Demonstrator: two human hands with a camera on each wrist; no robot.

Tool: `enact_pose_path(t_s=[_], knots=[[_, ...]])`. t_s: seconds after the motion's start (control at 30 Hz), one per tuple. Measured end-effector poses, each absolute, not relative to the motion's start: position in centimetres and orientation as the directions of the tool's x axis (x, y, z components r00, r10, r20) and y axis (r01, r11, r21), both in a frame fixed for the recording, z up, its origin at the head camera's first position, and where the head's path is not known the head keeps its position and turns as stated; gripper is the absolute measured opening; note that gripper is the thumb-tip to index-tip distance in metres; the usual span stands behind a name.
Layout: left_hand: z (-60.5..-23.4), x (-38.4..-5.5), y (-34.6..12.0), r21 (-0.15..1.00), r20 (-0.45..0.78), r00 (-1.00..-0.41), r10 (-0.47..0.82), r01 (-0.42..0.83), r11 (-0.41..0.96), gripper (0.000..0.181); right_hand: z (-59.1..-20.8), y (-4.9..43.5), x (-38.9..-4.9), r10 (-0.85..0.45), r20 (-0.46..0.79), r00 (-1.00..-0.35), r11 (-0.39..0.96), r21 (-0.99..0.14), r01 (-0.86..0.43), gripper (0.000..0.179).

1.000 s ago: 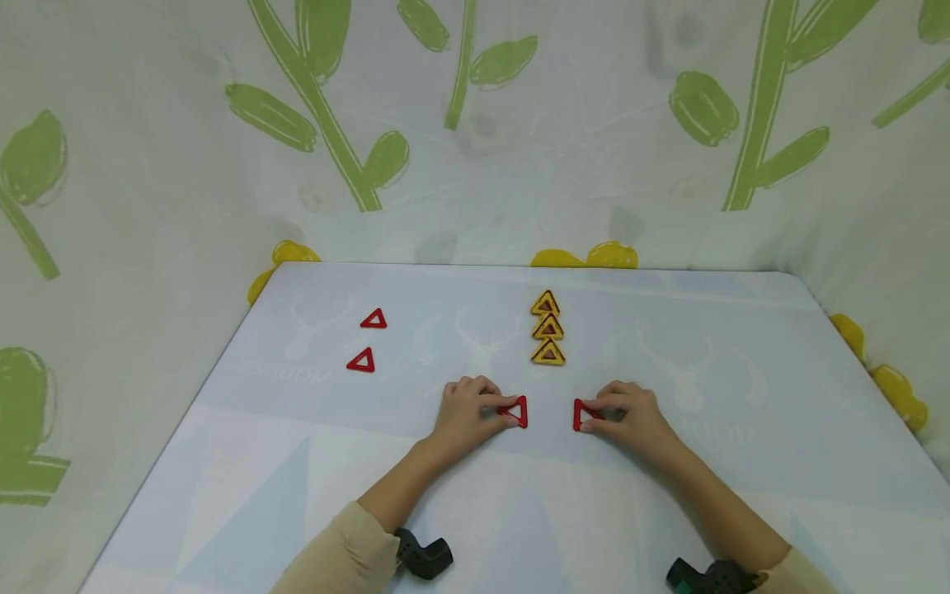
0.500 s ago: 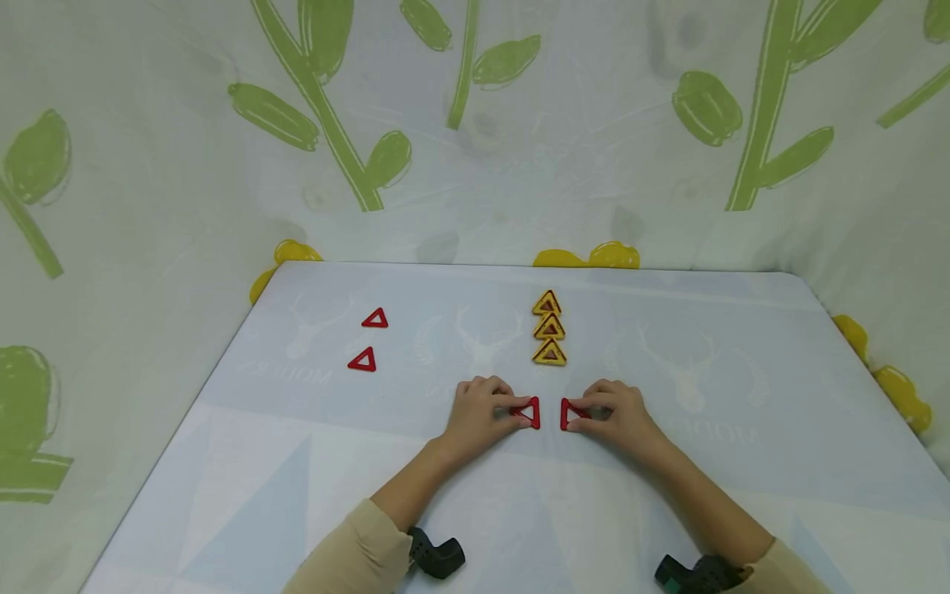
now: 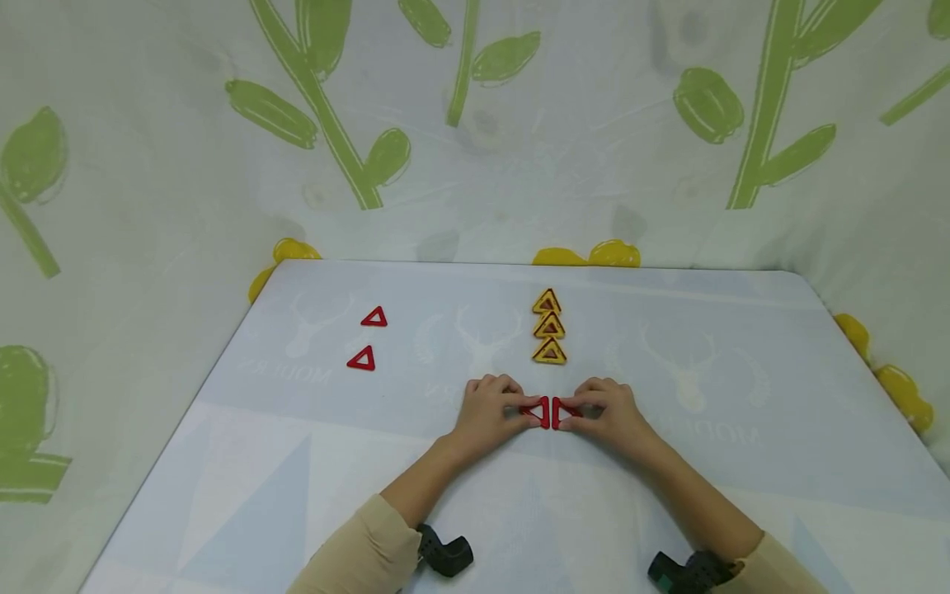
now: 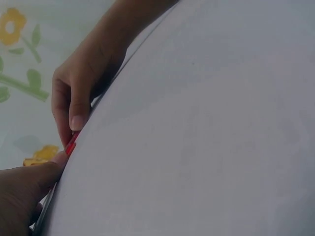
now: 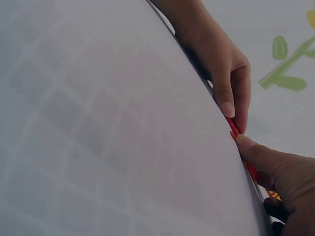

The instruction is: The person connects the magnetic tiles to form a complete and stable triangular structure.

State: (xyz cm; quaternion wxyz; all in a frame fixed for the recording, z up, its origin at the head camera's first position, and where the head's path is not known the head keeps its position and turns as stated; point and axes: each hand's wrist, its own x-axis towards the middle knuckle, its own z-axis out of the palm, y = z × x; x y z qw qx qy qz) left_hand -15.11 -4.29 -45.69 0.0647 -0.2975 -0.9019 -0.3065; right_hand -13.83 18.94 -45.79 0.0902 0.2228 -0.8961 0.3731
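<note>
My left hand (image 3: 491, 412) pinches a red triangle frame (image 3: 545, 412) between thumb and fingers, low over or on the table. Facing it, my right hand (image 3: 604, 417) pinches a second red triangle frame (image 3: 555, 412) the same way. Their flat sides run parallel, with only a sliver between them in the head view; I cannot tell whether they touch. Both triangles' outer corners are partly covered by fingers. In the left wrist view, red edges (image 4: 71, 145) show between the two hands; the right wrist view also shows red plastic (image 5: 233, 127) at the fingertips.
Beyond the hands, three yellow triangles with brown centres (image 3: 549, 326) form a column. To the left lie two more red triangles, an upper one (image 3: 374, 324) and a lower one (image 3: 361, 368). The pale patterned table (image 3: 245, 462) ends at a leaf-printed wall curtain (image 3: 579, 165).
Both hands have moved inward, left hand rightward and right hand leftward. The wide gap between the two held triangles has narrowed to a sliver. Triangles lying on the table stay put.
</note>
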Motion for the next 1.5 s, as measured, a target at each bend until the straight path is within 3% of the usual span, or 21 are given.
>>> enact_pose_path(t_s=[0.7, 1.17, 1.5], knots=[[-45.5, -15.4, -4.0, 0.518, 0.233, -0.82, 0.522, 0.559, 0.647, 0.035, -46.2, 19.0, -13.8, -0.322, 0.415, -0.851, 0.585, -0.619, -0.524, 0.031], [-46.5, -16.1, -6.8, 0.689, 0.219, -0.825, 0.52, 0.508, 0.517, 0.049, -46.3, 19.2, -13.7, -0.32, 0.392, -0.863, 0.627, -0.595, -0.503, 0.032], [-45.5, -15.7, -9.8, 0.793, 0.102, -0.864, 0.492, 0.37, 0.484, 0.05, -46.9, 19.2, -13.9, -0.321, 0.432, -0.843, 0.587, -0.607, -0.535, 0.031]])
